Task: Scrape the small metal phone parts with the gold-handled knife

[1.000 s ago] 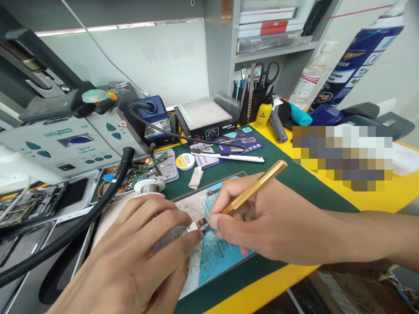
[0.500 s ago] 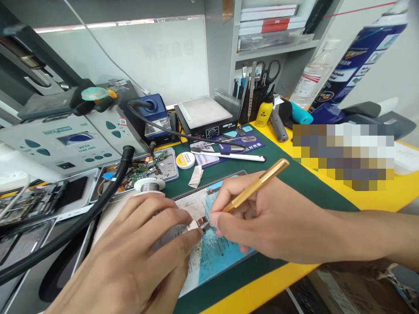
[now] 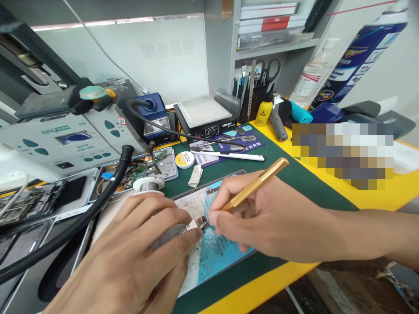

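A: Okay, quick pass. Right hand (image 3: pixel 271 222) is closed in a pen grip around the gold tool (image 3: pixel 255 185), tip down at the small metal part (image 3: pixel 198 223). The tip itself is hidden behind the fingertips (image 3: pixel 214 218).

B: And the left hand (image 3: pixel 137 257)?

A: Fingers curled down, pinning that same part against the blue mat (image 3: pixel 216 257), index finger touching its near edge. The part sits at the mat's left-centre, between the two hands, on the green surface (image 3: pixel 294 183).

B: Risks?

A: The main one, I'd judge, is a tool slip. The part is tiny and held only by fingertip pressure, so a hard push could skate the tip off it and into the left index finger, which is right beside it.

B: Could the part fly off?

A: Probably. If the left hand eases up, the part may flick off the mat toward the tray of circuit boards (image 3: pixel 144 168) or off the yellow front edge.

B: Anything nearby in the way?

A: The black hose (image 3: pixel 98 205) runs just left of the left wrist, and a jerk back could knock it. The solder spool (image 3: pixel 149 185) sits just behind the left fingers. The white pen (image 3: pixel 235 155) and the flux tin (image 3: pixel 185 159) are well apart, so low concern.

B: Damage to the part?

A: Can't tell what's under the tip. Too much force could bend its thin flap.
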Demonstrator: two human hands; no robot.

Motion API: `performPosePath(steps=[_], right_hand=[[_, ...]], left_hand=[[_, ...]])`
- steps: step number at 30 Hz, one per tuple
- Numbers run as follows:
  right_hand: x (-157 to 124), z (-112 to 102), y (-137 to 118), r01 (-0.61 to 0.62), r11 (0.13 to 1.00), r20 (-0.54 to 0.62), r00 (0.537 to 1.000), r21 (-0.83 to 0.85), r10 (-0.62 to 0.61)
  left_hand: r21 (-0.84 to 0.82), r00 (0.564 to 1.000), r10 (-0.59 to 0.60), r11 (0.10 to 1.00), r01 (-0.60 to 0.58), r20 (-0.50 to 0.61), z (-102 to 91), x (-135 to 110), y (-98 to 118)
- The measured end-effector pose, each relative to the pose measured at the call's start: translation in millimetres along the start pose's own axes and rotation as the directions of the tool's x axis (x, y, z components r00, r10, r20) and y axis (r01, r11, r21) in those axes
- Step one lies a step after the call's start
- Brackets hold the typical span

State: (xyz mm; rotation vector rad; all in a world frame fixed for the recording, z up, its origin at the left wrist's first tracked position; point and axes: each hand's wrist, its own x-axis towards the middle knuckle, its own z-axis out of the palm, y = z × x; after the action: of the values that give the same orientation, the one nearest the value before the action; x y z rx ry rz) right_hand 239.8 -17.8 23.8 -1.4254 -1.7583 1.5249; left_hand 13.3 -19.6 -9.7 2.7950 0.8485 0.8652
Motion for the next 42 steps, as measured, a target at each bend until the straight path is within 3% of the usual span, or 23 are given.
performPosePath(steps=[6, 14, 21, 27, 37, 42], right_hand=[[2, 5, 12, 0.114, 0.993, -0.06, 0.992, 0.016, -0.113], [3, 6, 13, 0.138, 0.99, -0.079, 0.987, -0.034, -0.141], [3, 6, 13, 0.127, 0.992, -0.085, 0.988, 0.002, -0.126], [4, 9, 11, 0.194, 0.981, -0.107, 0.976, 0.02, -0.19], [4, 9, 14, 0.121, 0.986, -0.071, 0.991, 0.112, -0.113], [1, 9, 10, 0.072, 0.997, -0.072, 0.995, 0.032, -0.07]], left_hand=[[0.012, 0.998, 0.026, 1.0, -0.027, 0.053, -2.0, -2, -3], [-0.009, 0.993, 0.037, 0.999, -0.036, 0.114, -5.2, -4, -4], [-0.026, 0.997, -0.016, 1.0, 0.018, 0.078, 1.4, -10, -3], [-0.005, 0.996, -0.046, 0.999, 0.047, 0.078, 0.3, -10, -2], [0.045, 0.985, -0.125, 0.992, 0.121, 0.116, -2.8, -7, 1], [0.054, 0.979, -0.148, 0.988, 0.141, 0.143, -4.9, -6, 3]])
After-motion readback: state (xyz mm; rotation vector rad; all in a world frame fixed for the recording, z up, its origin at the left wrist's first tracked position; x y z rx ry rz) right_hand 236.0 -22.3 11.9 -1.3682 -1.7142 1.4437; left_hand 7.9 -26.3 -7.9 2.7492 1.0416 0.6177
